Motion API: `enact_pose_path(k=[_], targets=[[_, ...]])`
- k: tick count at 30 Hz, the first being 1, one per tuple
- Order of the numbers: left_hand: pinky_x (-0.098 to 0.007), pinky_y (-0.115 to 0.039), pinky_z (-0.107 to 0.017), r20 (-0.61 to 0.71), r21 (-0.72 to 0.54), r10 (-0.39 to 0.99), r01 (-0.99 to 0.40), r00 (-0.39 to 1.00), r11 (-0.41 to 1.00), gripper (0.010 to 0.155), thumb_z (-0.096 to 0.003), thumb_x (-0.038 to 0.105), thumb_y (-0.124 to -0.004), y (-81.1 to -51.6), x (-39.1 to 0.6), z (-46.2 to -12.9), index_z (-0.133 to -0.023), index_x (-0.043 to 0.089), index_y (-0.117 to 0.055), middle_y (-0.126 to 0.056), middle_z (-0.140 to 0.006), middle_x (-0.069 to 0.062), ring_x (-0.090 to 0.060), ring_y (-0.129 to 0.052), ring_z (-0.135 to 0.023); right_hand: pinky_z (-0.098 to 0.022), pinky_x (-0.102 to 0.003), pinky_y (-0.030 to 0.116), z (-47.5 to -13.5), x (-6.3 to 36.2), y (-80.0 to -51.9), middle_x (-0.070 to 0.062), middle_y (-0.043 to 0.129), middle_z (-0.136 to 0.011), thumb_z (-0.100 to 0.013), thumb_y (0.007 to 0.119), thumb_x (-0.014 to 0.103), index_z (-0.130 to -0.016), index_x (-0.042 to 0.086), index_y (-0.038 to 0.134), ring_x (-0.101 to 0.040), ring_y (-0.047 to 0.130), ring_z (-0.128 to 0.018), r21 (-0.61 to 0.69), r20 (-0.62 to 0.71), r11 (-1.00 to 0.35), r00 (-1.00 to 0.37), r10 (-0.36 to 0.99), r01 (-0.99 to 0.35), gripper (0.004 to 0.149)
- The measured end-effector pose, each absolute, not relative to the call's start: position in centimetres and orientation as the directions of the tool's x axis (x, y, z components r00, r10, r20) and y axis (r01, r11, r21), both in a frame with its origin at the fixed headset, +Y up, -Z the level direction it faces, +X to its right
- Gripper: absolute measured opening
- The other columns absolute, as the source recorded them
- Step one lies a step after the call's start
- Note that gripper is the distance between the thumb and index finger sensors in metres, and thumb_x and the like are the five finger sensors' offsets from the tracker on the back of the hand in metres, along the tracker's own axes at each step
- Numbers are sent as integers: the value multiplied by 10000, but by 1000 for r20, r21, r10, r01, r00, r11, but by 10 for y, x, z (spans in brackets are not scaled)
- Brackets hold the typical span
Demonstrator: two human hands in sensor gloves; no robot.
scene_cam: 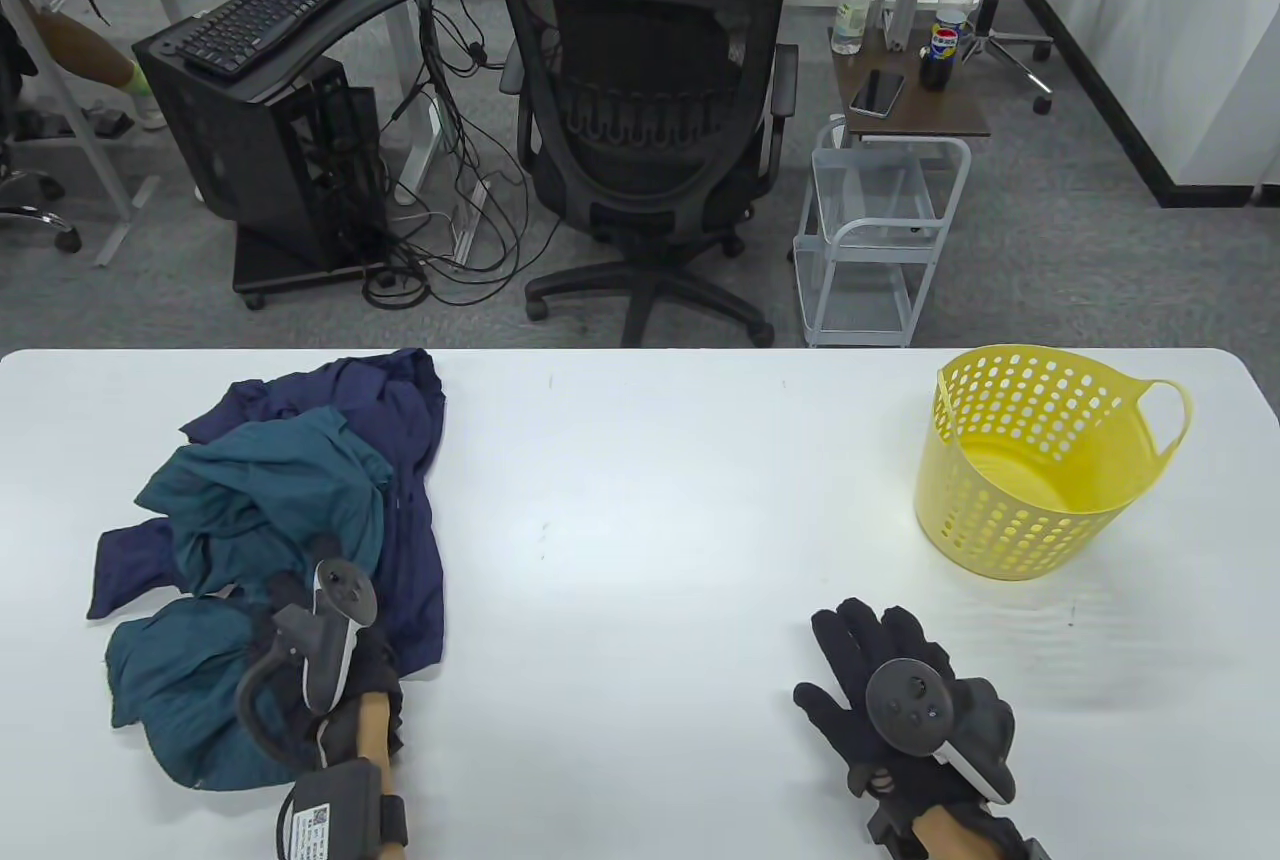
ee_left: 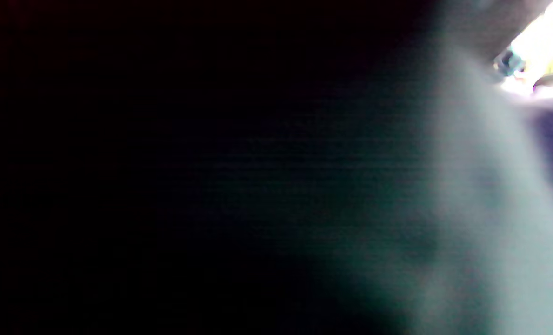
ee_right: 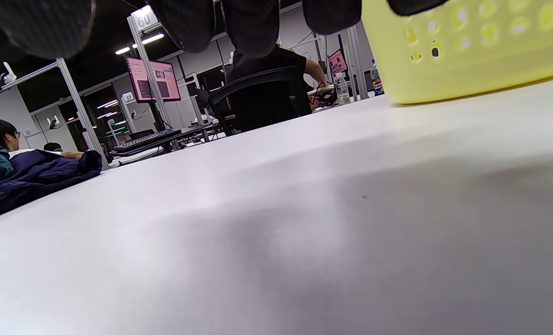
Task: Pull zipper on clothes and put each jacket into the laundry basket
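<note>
Teal jacket (scene_cam: 240,540) atop navy jacket (scene_cam: 400,460), well apart from laundry basket (scene_cam: 1040,460). Left hand (scene_cam: 330,640) grip indeterminate (fingers hidden); right hand (scene_cam: 890,690) spread flat on surface (scene_cam: 640,500). Risk: both garments lifting together

Bright, even overhead light with table glare; left wrist view is nearly black and blurred; right wrist foreground soft.

**Black gloves, grey-and-white trackers**

Both hands wear black fabric sensor gloves. The right hand (scene_cam: 880,690) carries a dark grey tracker with a round face, 2 small buttons and a white underside. The left hand (scene_cam: 330,660) bears a similar tracker, its white handle ending in a curved black loop. A black wrist unit with a white printed label sits behind it.
</note>
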State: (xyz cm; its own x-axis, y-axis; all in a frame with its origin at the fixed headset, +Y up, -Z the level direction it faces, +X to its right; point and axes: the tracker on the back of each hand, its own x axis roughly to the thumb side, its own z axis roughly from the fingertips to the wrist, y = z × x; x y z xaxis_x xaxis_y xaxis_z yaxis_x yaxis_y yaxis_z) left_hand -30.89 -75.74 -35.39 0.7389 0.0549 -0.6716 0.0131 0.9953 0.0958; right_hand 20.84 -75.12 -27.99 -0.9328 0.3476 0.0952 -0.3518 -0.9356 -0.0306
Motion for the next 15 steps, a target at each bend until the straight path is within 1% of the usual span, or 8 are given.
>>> enact_pose_path(k=[3, 5, 6, 8, 9, 11, 15], targets=[[-445, -772, -581, -683, 155, 84, 32, 725, 987, 611, -392, 470, -836, -753, -314, -349, -932, 593, -579, -799, -955, 164, -130, -894, -746, -715, -704, 404, -280, 209, -752, 26, 478, -1236, -480, 691, 673, -1114, 367, 494, -455, 396, -1094, -28, 95, -936, -933, 347, -351, 731], [-430, -811, -542, -683, 191, 112, 29, 722, 981, 550, -398, 447, -833, -750, -318, -345, -900, 577, -648, -837, -909, 168, -117, -934, -692, -715, -703, 405, -280, 209, -752, 26, 482, -1235, -481, 691, 671, -1113, 365, 497, -455, 399, -1094, -23, 94, -937, -934, 346, -349, 729], [-428, -821, -535, -679, 209, 131, 19, 723, 978, 532, -401, 445, -830, -748, -320, -343, -891, 567, -663, -840, -904, 165, -114, -943, -682, -715, -703, 405, -280, 209, -752, 25, 485, -1234, -481, 692, 671, -1113, 365, 499, -455, 400, -1093, -22, 93, -937, -933, 346, -350, 728], [-434, -834, -525, -678, 288, 186, 24, 711, 957, 504, -402, 435, -825, -742, -321, -337, -875, 550, -694, -851, -894, 170, -119, -959, -668, -715, -703, 405, -280, 209, -752, 26, 486, -1234, -481, 692, 669, -1112, 365, 499, -456, 399, -1094, -21, 92, -935, -932, 350, -354, 727], [-436, -834, -528, -674, 303, 202, 17, 710, 953, 496, -406, 433, -820, -738, -322, -335, -873, 545, -696, -846, -894, 174, -119, -958, -670, -715, -703, 405, -280, 209, -752, 24, 483, -1235, -482, 692, 669, -1113, 364, 499, -456, 399, -1093, -22, 92, -935, -932, 352, -355, 727], [-441, -830, -537, -659, 366, 258, 1, 707, 931, 483, -412, 430, -816, -726, -320, -330, -867, 541, -700, -837, -900, 180, -120, -953, -679, -715, -703, 405, -280, 210, -752, 25, 484, -1234, -481, 693, 669, -1113, 364, 498, -456, 397, -1094, -23, 93, -933, -930, 355, -358, 729], [-433, -819, -557, -616, 466, 319, 7, 720, 885, 462, -423, 434, -809, -700, -314, -320, -856, 555, -704, -814, -917, 219, -110, -937, -702, -716, -700, 408, -280, 211, -752, 27, 486, -1234, -481, 693, 668, -1112, 361, 503, -456, 398, -1093, -25, 92, -932, -930, 357, -360, 726]])
